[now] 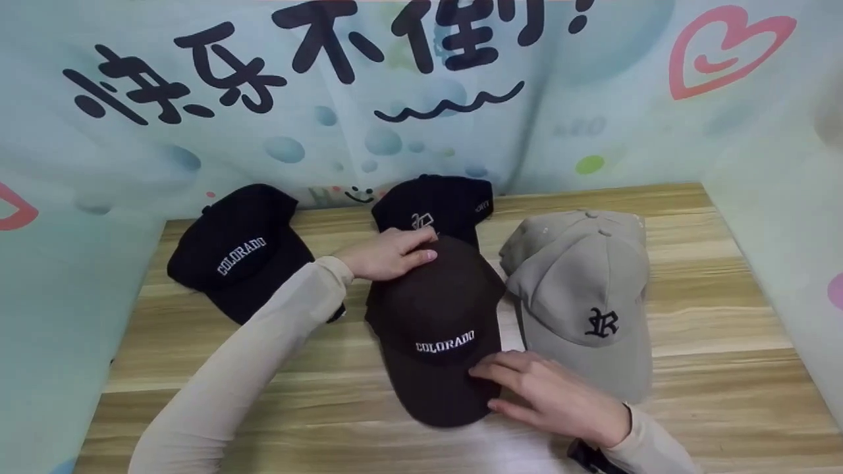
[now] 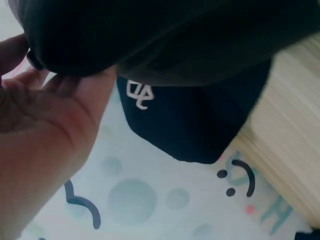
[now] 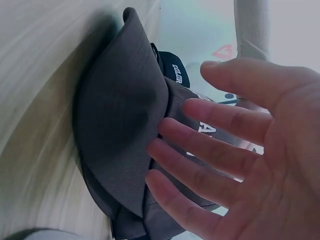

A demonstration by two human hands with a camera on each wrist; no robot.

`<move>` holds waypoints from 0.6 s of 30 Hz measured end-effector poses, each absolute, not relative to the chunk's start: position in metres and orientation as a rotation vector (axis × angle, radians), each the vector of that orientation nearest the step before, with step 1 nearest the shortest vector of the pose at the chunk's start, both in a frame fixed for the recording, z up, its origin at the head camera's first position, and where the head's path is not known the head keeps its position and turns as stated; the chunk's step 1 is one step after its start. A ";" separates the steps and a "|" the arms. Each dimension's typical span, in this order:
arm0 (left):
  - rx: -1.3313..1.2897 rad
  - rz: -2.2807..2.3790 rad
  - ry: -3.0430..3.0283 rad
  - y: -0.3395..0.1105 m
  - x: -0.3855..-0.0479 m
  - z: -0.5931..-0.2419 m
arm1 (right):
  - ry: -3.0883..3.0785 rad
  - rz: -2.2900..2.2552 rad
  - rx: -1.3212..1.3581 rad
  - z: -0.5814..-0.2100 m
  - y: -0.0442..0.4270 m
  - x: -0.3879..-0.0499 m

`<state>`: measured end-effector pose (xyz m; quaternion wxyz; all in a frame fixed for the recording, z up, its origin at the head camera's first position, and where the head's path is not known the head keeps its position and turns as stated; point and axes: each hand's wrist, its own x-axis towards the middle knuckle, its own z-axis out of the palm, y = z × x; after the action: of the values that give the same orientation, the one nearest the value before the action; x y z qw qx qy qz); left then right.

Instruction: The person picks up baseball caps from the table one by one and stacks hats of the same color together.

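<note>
- Brown cap [image 1: 441, 296] w/ COLORADO lettering lies mid-table, brim [image 1: 435, 398] toward the person, overlapping the navy cap [image 1: 428, 197] behind it. If it's pushed back too hard, it could ride up or twist, b/c the layer underneath prob. isn't flat.
- L hand [image 1: 385, 253] rests on the crown nr its top, fingers relaxed, not wrapped round it. Too much downward press there could dent the crown, as soft cloth likely gives easily.
- R hand [image 1: 553, 392] is spread wide, fingers fairly straight, fingertips over the brim's right side; can't tell how firmly they touch, if at all. If only one side gets nudged, the cap could swivel & end up crooked.
- Navy cap: front mostly covered, part of its logo showing nr L fingers. It could slide back w/ the upper cap, b/c the backdrop [image 1: 197, 151] is just behind.
- Grey caps, front one [image 1: 579, 283] overlapping the rear one [image 1: 533, 230], sit just R of the brown cap; R forearm or wrist strap [image 1: 593, 457] could catch the front brim if the arm swings out.
- Black cap [image 1: 230, 243] lies on the L; L sleeve [image 1: 263, 329] crosses over its brim in the head view, so a low pull-back could drag it across the table [image 1: 711, 283].
</note>
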<state>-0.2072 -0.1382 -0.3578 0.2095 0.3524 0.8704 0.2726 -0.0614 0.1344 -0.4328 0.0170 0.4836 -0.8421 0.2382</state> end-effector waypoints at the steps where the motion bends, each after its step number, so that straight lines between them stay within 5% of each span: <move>1: 0.990 0.738 2.436 -0.138 -0.207 -0.360 | -2.617 0.735 1.506 -0.434 0.133 -0.062; 18: 0.838 0.525 2.610 -0.134 -0.207 -0.369 | -2.559 0.677 1.548 -0.443 0.120 -0.059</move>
<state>-0.2073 -0.1337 -0.3689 0.1743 0.2957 0.9208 0.1851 -0.0591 0.1197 -0.4429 0.0377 0.5044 -0.8339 0.2207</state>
